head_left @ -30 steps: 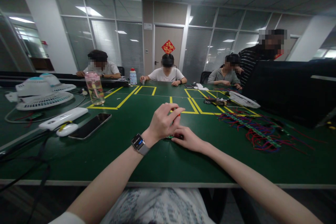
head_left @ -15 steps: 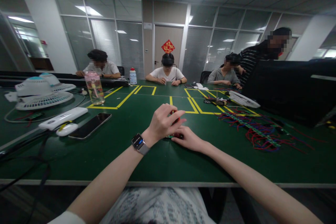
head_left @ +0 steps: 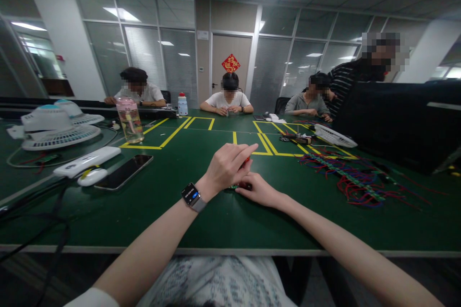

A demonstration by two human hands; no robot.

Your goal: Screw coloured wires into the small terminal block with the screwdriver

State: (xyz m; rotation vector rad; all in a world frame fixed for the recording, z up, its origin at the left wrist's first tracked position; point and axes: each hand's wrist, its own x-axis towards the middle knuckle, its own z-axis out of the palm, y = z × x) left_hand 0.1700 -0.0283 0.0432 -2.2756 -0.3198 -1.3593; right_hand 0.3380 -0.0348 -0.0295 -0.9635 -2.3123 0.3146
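My left hand (head_left: 227, 165), with a watch on its wrist, is closed around an upright red-handled tool (head_left: 247, 159); it looks like a screwdriver, but the fingers hide most of it. Beneath that hand a small green circuit board (head_left: 234, 186) lies on the table. My right hand (head_left: 257, 191) rests on the tabletop with its thumb and fingers closed on the board's right side. The tool's tip and most of the board are covered by my hands.
Wired circuit strips (head_left: 349, 177) lie to the right, before a black monitor (head_left: 392, 124). On the left are a phone (head_left: 124, 171), a white power strip (head_left: 86, 162), a bottle (head_left: 129, 122) and white fans (head_left: 61, 134). Several people sit or stand across the green table (head_left: 173, 220).
The fingers of my left hand have turned and closed in around the red handle, with the index finger now pointing right. My right hand stays in place on the board.
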